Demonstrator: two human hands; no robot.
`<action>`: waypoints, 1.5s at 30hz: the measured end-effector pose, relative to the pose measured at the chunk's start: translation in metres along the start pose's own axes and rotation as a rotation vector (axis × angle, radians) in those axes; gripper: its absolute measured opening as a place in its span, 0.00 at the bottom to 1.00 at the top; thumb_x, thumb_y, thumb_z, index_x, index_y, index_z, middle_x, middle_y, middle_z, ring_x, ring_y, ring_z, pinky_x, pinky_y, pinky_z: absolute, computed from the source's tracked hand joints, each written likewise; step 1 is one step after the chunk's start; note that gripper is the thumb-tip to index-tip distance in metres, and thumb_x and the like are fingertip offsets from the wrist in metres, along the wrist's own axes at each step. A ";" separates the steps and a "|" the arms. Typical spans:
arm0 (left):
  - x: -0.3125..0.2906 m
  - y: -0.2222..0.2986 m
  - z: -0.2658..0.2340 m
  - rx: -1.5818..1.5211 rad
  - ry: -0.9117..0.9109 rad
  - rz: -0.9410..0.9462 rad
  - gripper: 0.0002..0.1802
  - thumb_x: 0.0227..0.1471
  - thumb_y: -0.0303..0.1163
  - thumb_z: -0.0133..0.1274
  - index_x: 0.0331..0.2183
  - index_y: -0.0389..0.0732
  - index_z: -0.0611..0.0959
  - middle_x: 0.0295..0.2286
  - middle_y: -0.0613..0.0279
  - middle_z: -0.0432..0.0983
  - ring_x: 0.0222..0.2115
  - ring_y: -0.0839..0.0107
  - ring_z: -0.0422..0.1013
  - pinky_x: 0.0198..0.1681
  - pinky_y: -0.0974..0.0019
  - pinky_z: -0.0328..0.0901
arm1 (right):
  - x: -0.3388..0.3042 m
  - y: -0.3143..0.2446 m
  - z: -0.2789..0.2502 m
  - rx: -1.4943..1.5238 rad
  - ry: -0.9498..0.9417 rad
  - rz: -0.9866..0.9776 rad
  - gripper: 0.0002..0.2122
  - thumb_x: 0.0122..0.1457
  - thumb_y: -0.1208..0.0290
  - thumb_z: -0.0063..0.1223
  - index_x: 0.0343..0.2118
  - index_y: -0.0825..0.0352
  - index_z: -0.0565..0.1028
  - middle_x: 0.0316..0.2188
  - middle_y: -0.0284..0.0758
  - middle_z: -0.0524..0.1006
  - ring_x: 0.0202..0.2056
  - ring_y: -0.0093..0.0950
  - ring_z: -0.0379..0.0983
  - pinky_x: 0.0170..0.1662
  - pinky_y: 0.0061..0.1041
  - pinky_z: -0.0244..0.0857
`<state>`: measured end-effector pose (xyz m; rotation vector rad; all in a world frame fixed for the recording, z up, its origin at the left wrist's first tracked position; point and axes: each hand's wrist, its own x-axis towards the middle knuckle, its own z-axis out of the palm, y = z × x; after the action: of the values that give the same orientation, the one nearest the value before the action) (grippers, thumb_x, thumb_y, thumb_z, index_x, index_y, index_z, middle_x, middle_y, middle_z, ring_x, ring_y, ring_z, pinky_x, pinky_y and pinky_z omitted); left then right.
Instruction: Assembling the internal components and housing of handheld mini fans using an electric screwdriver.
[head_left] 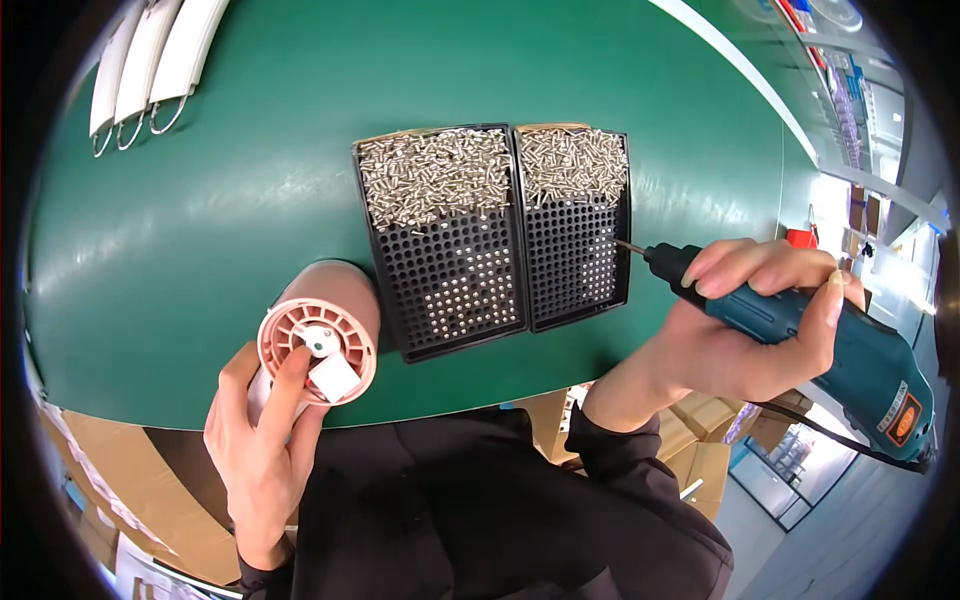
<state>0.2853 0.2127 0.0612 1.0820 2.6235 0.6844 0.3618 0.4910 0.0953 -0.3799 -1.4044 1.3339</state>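
Note:
My left hand [262, 445] is closed round the lower side of a pink cylindrical housing [345, 290], which lies tilted with its ribbed open end toward me. One finger reaches inside, against a round white fitting with a small hole; a white square piece [336, 378] sits beside it. In my right hand [770, 345] is a teal electric screwdriver [870, 375], held level with its bit pointing left. The bit's tip is over the right edge of the right black screw tray [622, 285]. Loose silver screws [435, 175] fill the far parts of both trays, and some holes nearer me hold single screws.
The left screw tray [405, 345] stands against the right one on the green tabletop [200, 250]. Several white curved pieces with wire loops [180, 60] lie at the far left. A dark cable [825, 433] trails under the screwdriver. Cardboard boxes [695, 440] stand below the table's near edge.

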 end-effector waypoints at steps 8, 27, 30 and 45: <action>0.001 0.000 0.000 -0.003 -0.002 0.000 0.34 0.31 0.24 0.64 0.47 0.46 0.76 0.41 0.53 0.70 0.35 0.55 0.71 0.34 0.60 0.67 | 0.004 0.004 0.003 -0.214 0.011 0.017 0.13 0.56 0.67 0.37 0.18 0.69 0.60 0.10 0.38 0.61 0.06 0.31 0.59 0.12 0.31 0.63; -0.015 -0.024 0.001 -0.090 0.094 0.120 0.31 0.39 0.27 0.61 0.48 0.35 0.71 0.37 0.56 0.69 0.26 0.66 0.67 0.29 0.67 0.65 | -0.040 -0.038 0.072 0.283 -0.445 -0.172 0.15 0.55 0.63 0.42 0.34 0.74 0.66 0.21 0.35 0.62 0.11 0.24 0.56 0.12 0.24 0.50; -0.015 -0.028 0.000 -0.066 0.082 0.160 0.31 0.40 0.29 0.59 0.49 0.38 0.71 0.36 0.56 0.69 0.25 0.68 0.66 0.28 0.69 0.64 | -0.054 -0.040 0.099 0.318 -0.528 -0.165 0.16 0.54 0.63 0.43 0.35 0.74 0.65 0.20 0.35 0.61 0.10 0.24 0.55 0.11 0.25 0.50; -0.015 -0.033 0.004 -0.143 0.094 0.168 0.32 0.41 0.31 0.57 0.51 0.39 0.71 0.36 0.55 0.68 0.25 0.70 0.65 0.26 0.70 0.63 | -0.074 -0.017 0.127 0.041 -0.663 -0.095 0.12 0.58 0.66 0.33 0.40 0.66 0.63 0.18 0.38 0.61 0.07 0.27 0.55 0.08 0.27 0.55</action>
<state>0.2773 0.1824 0.0415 1.2652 2.5336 0.9651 0.2880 0.3633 0.1058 0.1814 -1.9002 1.4739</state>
